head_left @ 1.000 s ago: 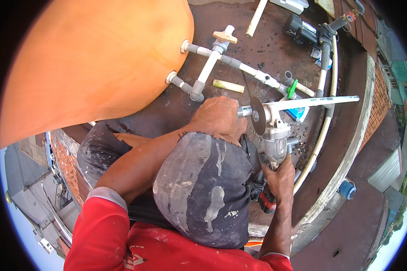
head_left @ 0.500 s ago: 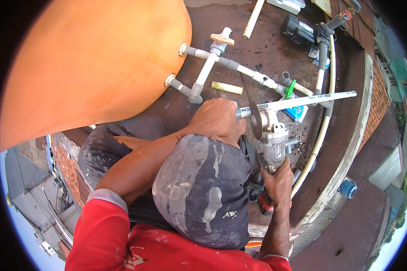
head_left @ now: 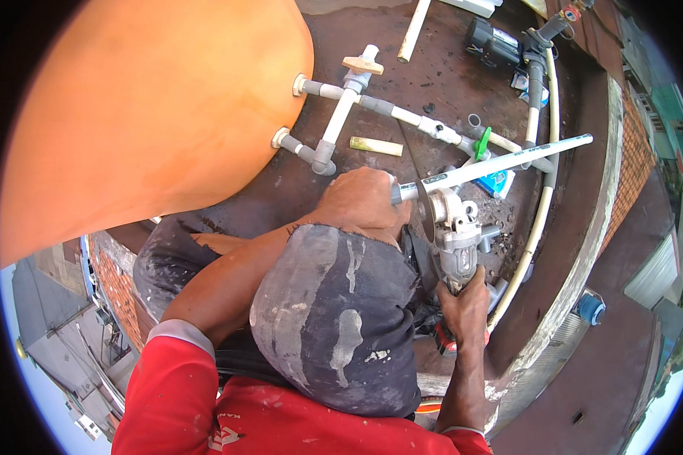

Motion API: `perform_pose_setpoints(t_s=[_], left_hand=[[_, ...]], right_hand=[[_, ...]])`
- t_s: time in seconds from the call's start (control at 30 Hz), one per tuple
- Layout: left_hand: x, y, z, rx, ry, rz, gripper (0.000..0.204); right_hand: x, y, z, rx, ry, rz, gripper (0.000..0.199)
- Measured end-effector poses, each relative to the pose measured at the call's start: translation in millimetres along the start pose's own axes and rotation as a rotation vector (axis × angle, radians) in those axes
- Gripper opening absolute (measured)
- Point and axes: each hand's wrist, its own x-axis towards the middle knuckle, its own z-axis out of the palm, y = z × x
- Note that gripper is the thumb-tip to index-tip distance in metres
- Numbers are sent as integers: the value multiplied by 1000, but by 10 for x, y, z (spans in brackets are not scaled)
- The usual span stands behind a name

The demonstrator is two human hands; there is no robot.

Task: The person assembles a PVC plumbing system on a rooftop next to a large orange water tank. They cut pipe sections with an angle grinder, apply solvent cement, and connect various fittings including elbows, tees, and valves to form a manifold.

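Note:
My left hand [head_left: 363, 199] is closed around the near end of a long white plastic pipe [head_left: 516, 159], in front of my raised knee. A grey pipe fitting [head_left: 405, 192] shows just past my fingers. In my right hand [head_left: 464, 303] is an angle grinder [head_left: 458, 258], its grip wrapped by my fingers. The thin grinder disc [head_left: 428, 214] stands nearly edge-on at the pipe beside the grey fitting; whether it touches or cuts in, I cannot tell. The pipe slants away to the right, passing over a green-handled valve line.
A large orange tank [head_left: 159, 114] fills the left, joined to white and grey pipework [head_left: 338, 125]. A cut pipe piece [head_left: 376, 146] lies on the brown floor. A black pump [head_left: 493, 43] stands at the back. A low wall edge [head_left: 603, 220] curves along the right, with roofs beyond.
The pipe's far end has swung a little upward in the picture. The grinder head sits slightly lower against the pipe. Both hands keep their holds, and the whole view has shifted slightly.

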Motion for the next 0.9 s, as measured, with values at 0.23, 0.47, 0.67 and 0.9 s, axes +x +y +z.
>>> perform_pose_setpoints(t_s=[0.23, 0.47, 0.67, 0.9], left_hand=[[67, -95, 97, -28, -3, 54, 44], [159, -212, 212, -35, 70, 129, 29], [104, -140, 147, -116, 114, 181, 30], [147, -315, 225, -182, 178, 207, 30]], right_hand=[[-25, 78, 46, -8, 47, -19, 47], [-34, 180, 111, -43, 55, -21, 48], [-132, 215, 60, 49, 1, -19, 50], [-421, 778, -241, 796, -332, 261, 59]])
